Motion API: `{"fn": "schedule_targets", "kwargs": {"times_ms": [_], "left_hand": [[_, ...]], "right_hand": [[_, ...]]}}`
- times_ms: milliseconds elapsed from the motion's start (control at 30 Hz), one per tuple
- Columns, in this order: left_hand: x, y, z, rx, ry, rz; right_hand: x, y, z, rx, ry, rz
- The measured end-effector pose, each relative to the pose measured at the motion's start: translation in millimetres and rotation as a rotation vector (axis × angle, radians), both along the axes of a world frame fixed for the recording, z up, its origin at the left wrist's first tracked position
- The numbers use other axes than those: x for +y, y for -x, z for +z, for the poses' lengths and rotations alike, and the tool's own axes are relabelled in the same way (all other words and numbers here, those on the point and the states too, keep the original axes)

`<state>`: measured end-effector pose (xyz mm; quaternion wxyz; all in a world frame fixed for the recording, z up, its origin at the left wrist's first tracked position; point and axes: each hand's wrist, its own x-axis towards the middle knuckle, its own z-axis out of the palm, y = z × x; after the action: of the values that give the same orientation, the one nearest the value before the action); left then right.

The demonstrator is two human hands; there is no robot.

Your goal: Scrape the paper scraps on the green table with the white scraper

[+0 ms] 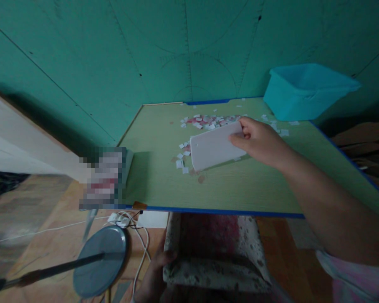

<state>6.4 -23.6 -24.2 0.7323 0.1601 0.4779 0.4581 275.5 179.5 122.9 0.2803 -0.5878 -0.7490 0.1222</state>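
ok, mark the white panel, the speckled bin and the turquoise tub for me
white panel [213, 146]: head view, middle of its broad flat face
speckled bin [214, 274]: head view, near wall, below the opening
turquoise tub [295, 102]: head view, outer side wall, below the rim

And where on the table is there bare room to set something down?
Bare: the front strip of the tabletop, between the blue edging and the white slab in the right hand, apart from a stain; also its left side, between the blurred-out object and the white scraps. Crowded: the middle and back, scraps spreading toward the turquoise bin.
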Motion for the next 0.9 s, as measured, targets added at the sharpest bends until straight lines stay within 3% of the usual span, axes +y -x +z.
{"fn": "schedule_targets", "kwargs": {"times_ms": [100, 300, 533, 767, 900], "left_hand": [[-2, 1, -2.9, -0.024, 0.005, -0.004], [-3, 0, -5.7, -0.100, 0.015, -0.016], [0, -2, 3.2, 0.009, 0.039, 0.000], [-1, -2, 1.4, -0.062, 0.001, -0.017], [1, -3, 4.0, -0.069, -0.028, -0.027]], "right_hand": [[0, 1, 0, -0.024, 0.002, -0.038], [-2, 1, -1, 0.004, 0.091, 0.097], [1, 0, 4, -0.052, 0.067, -0.092], [-3, 5, 2, -0.007, 0.307, 0.126], [0, 2, 3, -0.002, 0.236, 0.031]]}}
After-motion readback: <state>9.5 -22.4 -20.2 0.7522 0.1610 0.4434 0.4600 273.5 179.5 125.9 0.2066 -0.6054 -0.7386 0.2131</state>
